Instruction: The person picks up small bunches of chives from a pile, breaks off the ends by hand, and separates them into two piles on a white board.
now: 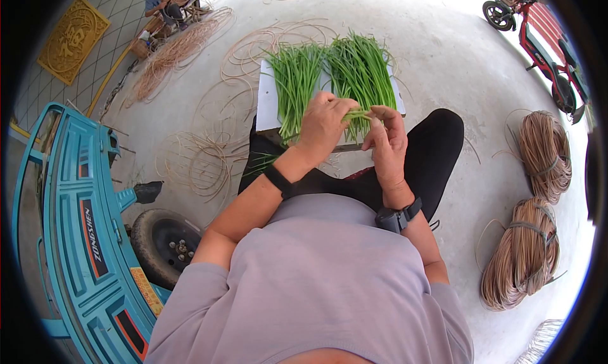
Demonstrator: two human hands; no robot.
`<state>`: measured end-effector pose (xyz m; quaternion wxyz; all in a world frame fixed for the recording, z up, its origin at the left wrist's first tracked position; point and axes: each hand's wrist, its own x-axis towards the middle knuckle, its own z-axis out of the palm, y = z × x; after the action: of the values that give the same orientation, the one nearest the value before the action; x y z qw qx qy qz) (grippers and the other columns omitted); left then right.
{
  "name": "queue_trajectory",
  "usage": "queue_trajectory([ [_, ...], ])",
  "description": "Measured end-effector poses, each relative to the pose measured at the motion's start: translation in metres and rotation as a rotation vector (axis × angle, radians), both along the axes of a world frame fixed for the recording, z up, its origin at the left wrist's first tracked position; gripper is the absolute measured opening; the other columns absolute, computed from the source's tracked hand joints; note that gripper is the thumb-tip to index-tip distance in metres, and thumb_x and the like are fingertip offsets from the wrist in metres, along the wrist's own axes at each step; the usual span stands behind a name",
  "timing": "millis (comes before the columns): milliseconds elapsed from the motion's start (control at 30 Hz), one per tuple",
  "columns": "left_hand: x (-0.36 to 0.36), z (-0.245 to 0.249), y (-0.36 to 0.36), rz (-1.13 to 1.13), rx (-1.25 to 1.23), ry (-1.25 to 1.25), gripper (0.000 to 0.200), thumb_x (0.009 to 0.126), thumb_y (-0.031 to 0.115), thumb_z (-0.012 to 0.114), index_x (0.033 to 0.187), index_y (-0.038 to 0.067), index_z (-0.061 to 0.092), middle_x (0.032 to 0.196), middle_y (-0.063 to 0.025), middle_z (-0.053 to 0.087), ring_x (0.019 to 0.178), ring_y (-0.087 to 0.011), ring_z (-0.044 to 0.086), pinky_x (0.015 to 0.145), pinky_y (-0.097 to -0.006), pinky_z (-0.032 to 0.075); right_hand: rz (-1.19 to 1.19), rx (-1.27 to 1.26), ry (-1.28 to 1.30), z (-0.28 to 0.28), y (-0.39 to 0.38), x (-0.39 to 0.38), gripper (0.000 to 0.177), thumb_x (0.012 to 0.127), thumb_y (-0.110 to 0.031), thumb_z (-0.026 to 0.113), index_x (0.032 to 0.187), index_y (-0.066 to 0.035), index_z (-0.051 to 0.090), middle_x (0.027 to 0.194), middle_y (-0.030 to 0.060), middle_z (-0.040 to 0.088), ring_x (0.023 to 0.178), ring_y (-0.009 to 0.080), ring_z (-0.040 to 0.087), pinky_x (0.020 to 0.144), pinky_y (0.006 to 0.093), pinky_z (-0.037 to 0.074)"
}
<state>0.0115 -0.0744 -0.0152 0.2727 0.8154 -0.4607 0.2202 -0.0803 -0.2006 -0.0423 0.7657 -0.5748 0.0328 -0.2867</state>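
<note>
Far out to the left of the left hand [326, 123], a blue vehicle body [76, 199] lettered ZONGSHEN stands over the pale floor [456, 60], with a black wheel [166, 249] nearer, below and left of that hand. Up and left, well apart from it, are a yellow square panel [74, 39] on a tiled surface, a seated person [168, 3] and a heap of thin reddish strands [180, 50]; loose loops of similar strands [206, 164] lie on the floor closer in on its left. Just above the left hand, two piles of long green stalks, the left pile [294, 79] and the right pile [364, 66], lie side by side on a white board [268, 101], tips pointing away from the person. The left hand, a black band [278, 179] on its wrist, is curled, its fingers bent around a small bunch of stalks [358, 115] whose pale ends stick out towards the right hand [389, 136]. This one, with a black watch [399, 218] at the wrist, meets those ends between thumb and bent forefinger, in front of the right pile's lower edge. To its right is a dark-clad knee [443, 129]; well beyond lie two tied coils, the upper coil [544, 155] and the lower coil [522, 256], with a red two-wheeler [538, 50] farther up.
</note>
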Motion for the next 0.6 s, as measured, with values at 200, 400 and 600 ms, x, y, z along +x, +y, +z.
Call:
queue_trajectory([
  [200,0.000,0.045,0.006,-0.121,-0.487,0.122,0.023,0.102,0.023,0.044,0.105,0.006,0.060,0.098,-0.0065,0.069,0.104,-0.0219,0.058,0.095,-0.0356,0.043,-0.052,0.005,0.091,-0.003,-0.002,0.004,0.022,0.095,-0.012,0.052,0.113,0.001,0.052,0.093,0.0102,0.062,0.049,0.0057,0.049,0.046,0.0198,0.042],
  [400,-0.037,0.132,0.047,-0.211,-0.951,0.116,0.030,0.104,0.028,0.039,0.113,0.003,0.053,0.089,-0.0099,0.067,0.087,-0.0194,0.066,0.083,-0.0325,0.051,-0.092,0.026,0.091,-0.006,-0.004,0.007,0.020,0.095,-0.011,0.052,0.112,0.000,0.053,0.091,0.0094,0.062,0.048,0.0052,0.048,0.045,0.0196,0.041],
  [600,-0.080,0.194,0.109,0.160,-0.839,-0.750,0.049,0.101,0.040,0.042,0.113,-0.007,0.046,0.070,-0.0046,0.049,0.058,-0.0119,0.045,0.051,-0.0272,0.046,-0.081,0.035,0.075,-0.011,-0.004,0.008,0.019,0.096,-0.012,0.051,0.112,-0.001,0.053,0.090,0.0066,0.060,0.048,0.0043,0.047,0.045,0.0185,0.039],
])
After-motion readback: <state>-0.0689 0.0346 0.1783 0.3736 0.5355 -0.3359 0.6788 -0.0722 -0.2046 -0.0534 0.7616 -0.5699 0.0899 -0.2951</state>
